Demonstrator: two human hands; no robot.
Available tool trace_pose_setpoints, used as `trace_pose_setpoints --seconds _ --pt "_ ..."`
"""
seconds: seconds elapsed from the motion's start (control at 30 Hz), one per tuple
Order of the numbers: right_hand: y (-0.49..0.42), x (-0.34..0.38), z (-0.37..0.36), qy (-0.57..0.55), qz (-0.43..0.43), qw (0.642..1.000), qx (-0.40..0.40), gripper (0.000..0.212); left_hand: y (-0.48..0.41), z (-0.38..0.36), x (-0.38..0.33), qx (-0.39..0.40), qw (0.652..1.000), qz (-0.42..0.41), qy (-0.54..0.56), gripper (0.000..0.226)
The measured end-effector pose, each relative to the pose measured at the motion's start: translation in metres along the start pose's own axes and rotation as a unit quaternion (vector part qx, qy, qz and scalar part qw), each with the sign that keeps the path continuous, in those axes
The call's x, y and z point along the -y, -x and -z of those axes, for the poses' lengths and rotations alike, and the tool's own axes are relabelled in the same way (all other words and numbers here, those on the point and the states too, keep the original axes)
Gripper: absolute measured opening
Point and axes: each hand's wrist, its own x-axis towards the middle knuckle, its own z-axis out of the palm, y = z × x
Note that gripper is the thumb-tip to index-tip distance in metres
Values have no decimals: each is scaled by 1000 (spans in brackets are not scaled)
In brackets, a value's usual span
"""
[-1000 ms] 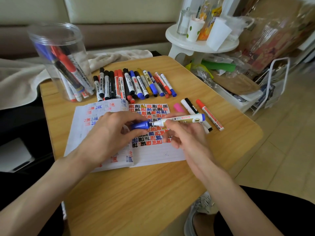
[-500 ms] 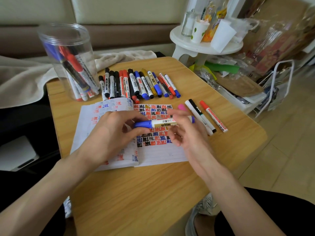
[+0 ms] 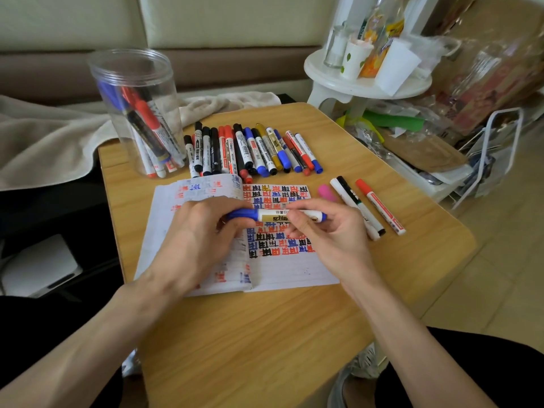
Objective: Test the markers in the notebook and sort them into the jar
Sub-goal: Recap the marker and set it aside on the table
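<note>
At the far left a beige blanket point(image 3: 44, 142) lies draped beside a small wooden table point(image 3: 265, 348). On the table's back left corner stands a clear plastic jar point(image 3: 159, 83), upright and open at the top. Several sorted markers point(image 3: 147, 134), blue, red and black, lean inside it. Just right of the jar a row of markers point(image 3: 253, 150) lies side by side with caps on, probably waiting to be tested. In front of the row an open notebook point(image 3: 288, 269) lies flat. Its right page is packed with blocks of red, blue, black and gold test marks, with bare lines left at the bottom.

Over the notebook the person holds one blue marker point(image 3: 276, 215) level between both hands. The left hand point(image 3: 200, 240) has its fingers curled round the blue cap end. The right hand point(image 3: 329, 234) pinches the white barrel between thumb and fingertips. Cap and barrel meet with no visible gap, so the two-handed grip looks meant either for pulling the cap off or for pressing it home; which one cannot be told.

Right of the right hand, near the table's edge, lie a pink object point(image 3: 326, 193), a pair of black-and-white markers point(image 3: 356, 206) and a red marker point(image 3: 379, 206). They sit apart from the row, perhaps as a separate pile. Beyond the table at the far right stands a white stool point(image 3: 365, 83) crowded with cups and bottles
</note>
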Motion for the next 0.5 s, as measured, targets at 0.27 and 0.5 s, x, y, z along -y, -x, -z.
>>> trace_pose_setpoints --seconds 0.27,0.5 --pt "-6 -1 -20 -26 21 999 -19 16 -2 11 2 -11 1000 21 9 15" --pt "-19 4 -23 -17 9 999 27 20 -5 24 5 -4 1000 25 3 15"
